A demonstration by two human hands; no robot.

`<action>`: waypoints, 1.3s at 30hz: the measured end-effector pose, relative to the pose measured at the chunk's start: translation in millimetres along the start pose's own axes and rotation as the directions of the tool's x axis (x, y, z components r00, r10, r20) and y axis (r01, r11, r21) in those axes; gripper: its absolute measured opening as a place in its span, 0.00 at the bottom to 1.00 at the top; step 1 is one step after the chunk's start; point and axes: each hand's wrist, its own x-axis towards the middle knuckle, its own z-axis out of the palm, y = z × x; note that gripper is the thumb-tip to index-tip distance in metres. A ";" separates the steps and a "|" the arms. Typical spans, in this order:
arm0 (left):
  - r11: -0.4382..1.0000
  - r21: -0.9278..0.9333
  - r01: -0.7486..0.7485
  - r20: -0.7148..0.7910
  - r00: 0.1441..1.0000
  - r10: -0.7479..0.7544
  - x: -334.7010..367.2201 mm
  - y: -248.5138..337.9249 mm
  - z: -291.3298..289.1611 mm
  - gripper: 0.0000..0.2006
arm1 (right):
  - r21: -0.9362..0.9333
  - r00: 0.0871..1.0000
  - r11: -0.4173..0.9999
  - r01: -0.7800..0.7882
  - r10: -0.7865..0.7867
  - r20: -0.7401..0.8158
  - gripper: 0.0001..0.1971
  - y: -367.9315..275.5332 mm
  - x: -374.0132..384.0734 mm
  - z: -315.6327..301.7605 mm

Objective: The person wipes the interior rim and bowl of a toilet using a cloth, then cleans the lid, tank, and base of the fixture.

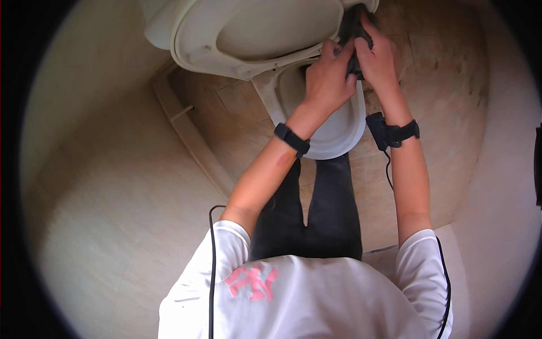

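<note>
The dark cloth [351,24] is above the far right part of the toilet bowl [345,148], up beside the right edge of the toilet seat [195,42] that stands raised beyond the bowl. It overlaps that edge in the view, though how firmly it presses there cannot be told. The cloth looks soft, limp and light, so it should fold easily and would hardly break; it may turn slippery if wet, but dampness does not show. A bunched, doubled part would give the surest hold, with loose ends kept clear of the bowl.

Both hands are closed on the cloth. The left hand [328,82] is above the bowl, its fingers curled and its thumb side turned toward the other hand. The right hand [381,59] is beyond the bowl and to its right, forefinger reaching up along the cloth and thumb bent in against it. Some fingertips are blurred or hidden, so the exact pinch is unclear. The left forearm slants across the near left side of the bowl, while the right one runs nearly straight, to the bowl's right. Each wrist wears a black strap [292,140].
</note>
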 end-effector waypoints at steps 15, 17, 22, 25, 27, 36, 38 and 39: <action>0.988 0.038 0.147 0.028 0.989 -0.148 -29.4 -51.4 66.1 0.36 | 0.108 0.923 0.962 -0.251 0.205 0.325 0.33 60.8 -17.4 43.1; 0.976 0.074 0.204 0.014 0.979 -0.206 -30.0 -50.9 67.6 0.37 | 0.424 0.843 0.732 -0.533 0.416 0.341 0.36 53.0 -21.5 43.7; 0.969 0.085 0.230 -0.075 0.972 -0.224 -23.8 -58.7 74.6 0.37 | 0.713 0.799 0.385 -0.586 0.421 0.429 0.38 68.8 -22.4 52.2; 0.982 0.075 0.172 -0.129 0.978 -0.162 -20.9 -63.4 75.5 0.38 | 0.749 0.808 0.341 -0.568 0.402 0.430 0.39 74.0 -24.9 55.8; 0.989 0.061 0.136 -0.143 0.982 -0.126 -18.0 -57.8 73.6 0.40 | 0.752 0.837 0.392 -0.530 0.384 0.389 0.38 79.0 -25.0 55.7; 0.993 0.107 0.047 0.102 0.993 -0.058 8.3 -52.7 48.9 0.43 | 0.711 0.897 0.587 -0.388 0.418 0.144 0.38 50.4 -19.8 58.4; 0.984 0.166 -0.070 0.135 0.990 0.047 12.5 -57.7 46.9 0.43 | 0.777 0.860 0.464 -0.425 0.474 0.187 0.38 46.5 -20.7 57.8; 0.983 0.166 -0.074 0.138 0.989 0.051 15.6 -59.8 46.9 0.43 | 0.779 0.860 0.463 -0.423 0.476 0.184 0.38 48.2 -20.3 58.1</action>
